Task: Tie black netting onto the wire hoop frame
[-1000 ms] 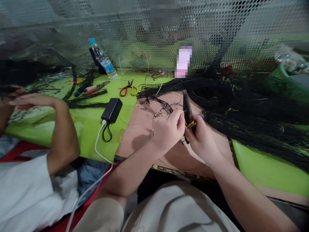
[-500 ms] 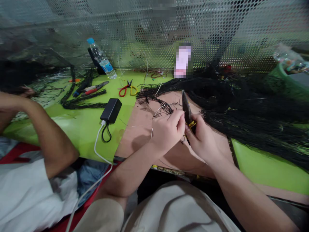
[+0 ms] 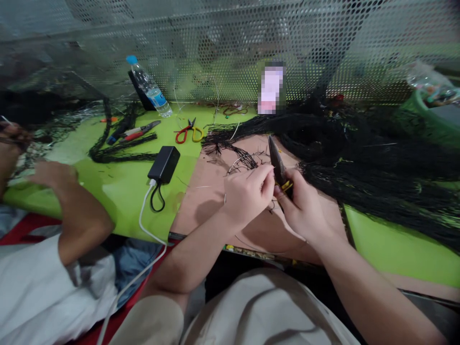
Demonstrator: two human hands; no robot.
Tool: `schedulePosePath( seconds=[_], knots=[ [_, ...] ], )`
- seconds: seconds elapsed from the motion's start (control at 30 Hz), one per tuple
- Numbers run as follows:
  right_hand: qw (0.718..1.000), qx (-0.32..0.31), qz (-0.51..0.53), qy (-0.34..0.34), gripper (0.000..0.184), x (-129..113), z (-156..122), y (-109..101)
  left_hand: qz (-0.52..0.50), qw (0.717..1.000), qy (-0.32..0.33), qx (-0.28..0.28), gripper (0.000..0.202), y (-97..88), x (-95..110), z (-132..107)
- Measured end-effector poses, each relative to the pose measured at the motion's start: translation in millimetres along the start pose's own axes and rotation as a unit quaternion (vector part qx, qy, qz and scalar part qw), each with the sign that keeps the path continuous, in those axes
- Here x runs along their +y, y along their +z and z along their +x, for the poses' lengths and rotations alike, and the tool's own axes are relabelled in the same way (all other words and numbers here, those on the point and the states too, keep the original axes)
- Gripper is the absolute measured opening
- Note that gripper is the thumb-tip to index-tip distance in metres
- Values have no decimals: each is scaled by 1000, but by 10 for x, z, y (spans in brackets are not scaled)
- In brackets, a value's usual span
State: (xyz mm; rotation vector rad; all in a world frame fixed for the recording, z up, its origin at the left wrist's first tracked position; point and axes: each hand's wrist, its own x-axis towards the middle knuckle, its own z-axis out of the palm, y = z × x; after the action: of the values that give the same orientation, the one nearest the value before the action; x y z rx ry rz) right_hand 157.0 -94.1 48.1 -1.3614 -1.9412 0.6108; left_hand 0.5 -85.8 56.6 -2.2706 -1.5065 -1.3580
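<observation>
My right hand (image 3: pixel 302 206) is wrapped round the yellow-marked handles of dark-jawed pliers (image 3: pixel 276 155), whose tip points up and away from me. Close against it, my left hand (image 3: pixel 249 189) is closed in a pinch beside the pliers. What its fingers hold is hidden. A thin, pale wire (image 3: pixel 235 165) curves out behind my left hand. Black knotted strands (image 3: pixel 244 155) lie just beyond the fingers on a brown board (image 3: pixel 201 206). A few dark thread ends show below the hands.
Scissors (image 3: pixel 189 132), a black power box (image 3: pixel 164 164) with a white cable, red-handled pliers (image 3: pixel 138 132) and a water bottle (image 3: pixel 154 93) are to the left. Black fibre bundles (image 3: pixel 377 163) and a green bin (image 3: pixel 417 117) lie right. A phone (image 3: pixel 271 89) leans on the mesh. A co-worker's arm (image 3: pixel 81 211) is at left.
The co-worker's arm at the left has shifted, with a hand now showing over the green table. My own hands and the pliers have barely moved.
</observation>
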Motion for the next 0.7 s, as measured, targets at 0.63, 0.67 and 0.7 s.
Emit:
schedulePosePath(
  seconds=[0.63, 0.67, 0.7],
  knots=[
    [1000, -3, -5, -21, 30, 41, 40, 25, -30, 999, -14, -2, 15, 32, -29, 48],
    [1000, -5, -5, -20, 31, 47, 40, 26, -18, 1000, -5, 3, 15, 37, -34, 42],
    [1000, -5, -7, -19, 31, 51, 41, 27, -5, 1000, 6, 8, 15, 40, -39, 35]
  ],
)
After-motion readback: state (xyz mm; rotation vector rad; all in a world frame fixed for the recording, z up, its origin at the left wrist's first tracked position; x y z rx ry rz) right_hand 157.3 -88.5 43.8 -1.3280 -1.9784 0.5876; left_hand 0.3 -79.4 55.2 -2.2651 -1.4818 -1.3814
